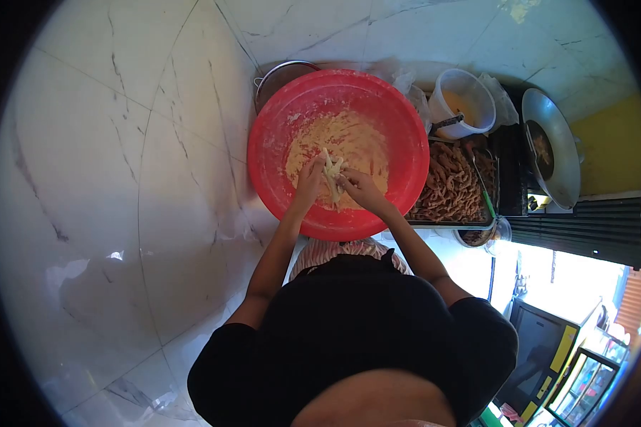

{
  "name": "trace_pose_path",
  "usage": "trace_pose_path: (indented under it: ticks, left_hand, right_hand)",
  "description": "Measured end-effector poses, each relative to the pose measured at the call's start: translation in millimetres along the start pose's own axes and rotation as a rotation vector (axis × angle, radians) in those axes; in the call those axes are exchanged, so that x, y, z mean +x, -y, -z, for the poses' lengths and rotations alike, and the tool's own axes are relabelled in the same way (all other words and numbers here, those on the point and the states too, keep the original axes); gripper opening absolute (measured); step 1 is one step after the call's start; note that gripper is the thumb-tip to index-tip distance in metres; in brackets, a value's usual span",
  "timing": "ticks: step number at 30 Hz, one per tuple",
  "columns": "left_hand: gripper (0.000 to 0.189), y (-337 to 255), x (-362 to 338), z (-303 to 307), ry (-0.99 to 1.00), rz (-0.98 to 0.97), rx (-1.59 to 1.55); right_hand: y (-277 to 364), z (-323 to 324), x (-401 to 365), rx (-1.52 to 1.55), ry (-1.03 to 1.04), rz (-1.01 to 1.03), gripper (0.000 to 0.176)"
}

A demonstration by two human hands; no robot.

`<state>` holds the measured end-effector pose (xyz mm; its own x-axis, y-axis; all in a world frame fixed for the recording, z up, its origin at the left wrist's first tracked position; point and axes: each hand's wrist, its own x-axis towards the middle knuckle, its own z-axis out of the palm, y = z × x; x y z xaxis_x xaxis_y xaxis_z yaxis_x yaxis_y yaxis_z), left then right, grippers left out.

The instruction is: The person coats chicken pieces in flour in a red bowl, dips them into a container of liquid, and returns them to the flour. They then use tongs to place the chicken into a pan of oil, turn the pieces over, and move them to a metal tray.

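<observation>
Just above the middle of the frame, a big red basin [263,160] sits on a white, grey-veined tiled floor [121,178]. Pale yellow batter [352,135] covers its bottom and smears up the inner wall. Both of the person's bare arms reach up from the lower part of the frame into the basin. The left hand [310,178] and the right hand [357,187] meet over the batter, close together, with a pale dough strip [331,174] between them. Each hand's grip is narrow and closed on that strip, the left taking it from the left side and the right from the right. The strip stands roughly upright in the picture, its lower end hanging towards the batter.

Behind the basin, towards the upper middle of the frame, a metal pot [278,75] shows partly past the rim. To the upper right stands a white bucket [470,92] with yellow liquid in it. Just right of the basin lies a tray [452,188] heaped with brown fried pieces, and a green-handled tool [486,199] rests across its right side. Farther right a dark wok [548,149] holds oil. The person's black shirt [349,334] fills the lower middle of the frame.
</observation>
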<state>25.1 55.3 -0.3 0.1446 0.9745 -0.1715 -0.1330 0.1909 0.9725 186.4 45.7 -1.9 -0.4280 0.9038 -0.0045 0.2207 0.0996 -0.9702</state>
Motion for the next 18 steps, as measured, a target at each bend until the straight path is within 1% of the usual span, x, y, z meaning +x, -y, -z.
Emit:
trace_pose_path:
  ticks: [1, 2, 4, 5, 7, 8, 9, 10, 11, 13, 15, 16, 18]
  left_hand:
    - [0.043, 0.3, -0.3, -0.3, -0.021, 0.02, -0.066]
    - [0.043, -3.0, -1.7, -1.2, -0.02, 0.019, -0.066]
    - [0.04, -9.9, -5.6, -1.9, 0.091, 0.087, -0.082]
    - [0.04, -7.2, -6.1, -1.0, 0.088, 0.088, -0.083]
    - [0.037, -0.3, -5.5, 1.0, 0.234, 0.064, -0.054]
    - [0.037, -0.8, -6.2, -0.9, 0.234, 0.064, -0.054]
    - [0.035, -0.9, -7.3, -4.3, 0.136, 0.046, -0.115]
    - [0.033, -1.0, -8.4, -6.0, 0.037, 0.028, -0.177]
    - [0.033, -0.6, -8.4, -5.0, 0.035, 0.028, -0.177]
    - [0.036, 1.0, -8.1, -4.1, -0.078, 0.093, -0.241]
    - [0.038, -6.0, -11.2, -6.6, -0.093, 0.074, -0.246]
    - [0.039, -8.5, -12.7, -6.9, -0.11, 0.054, -0.25]
    - [0.038, 2.1, -8.9, -1.5, -0.085, 0.033, -0.193]
  right_hand:
    - [-1.7, -0.3, -0.4, -0.001, -0.001, 0.001, 0.029]
    - [-2.8, -0.9, -0.9, 0.011, -0.013, -0.006, 0.029]
    - [-4.4, -1.6, -1.6, 0.025, -0.021, -0.014, 0.03]
    - [-3.8, -1.5, -2.4, 0.053, -0.042, -0.023, 0.031]
    - [-3.9, -1.8, -4.0, 0.081, -0.061, -0.032, 0.032]
    - [-4.3, -2.1, -5.5, 0.105, -0.064, -0.102, 0.033]
    - [-4.9, -2.1, -6.5, 0.128, -0.068, -0.172, 0.035]
    - [-6.6, -2.2, -6.0, 0.128, -0.066, -0.172, 0.035]
    - [-9.7, -2.7, -4.4, 0.175, -0.09, -0.193, 0.036]
    - [-15.9, -4.3, -4.2, 0.22, -0.115, -0.215, 0.037]
    - [-16.0, -8.6, -3.8, 0.434, -0.042, -0.221, 0.044]
    - [-15.7, -10.5, -5.2, 0.435, -0.041, -0.222, 0.044]
    - [-3.6, -12.4, -9.0, 0.719, 0.055, -0.319, 0.042]
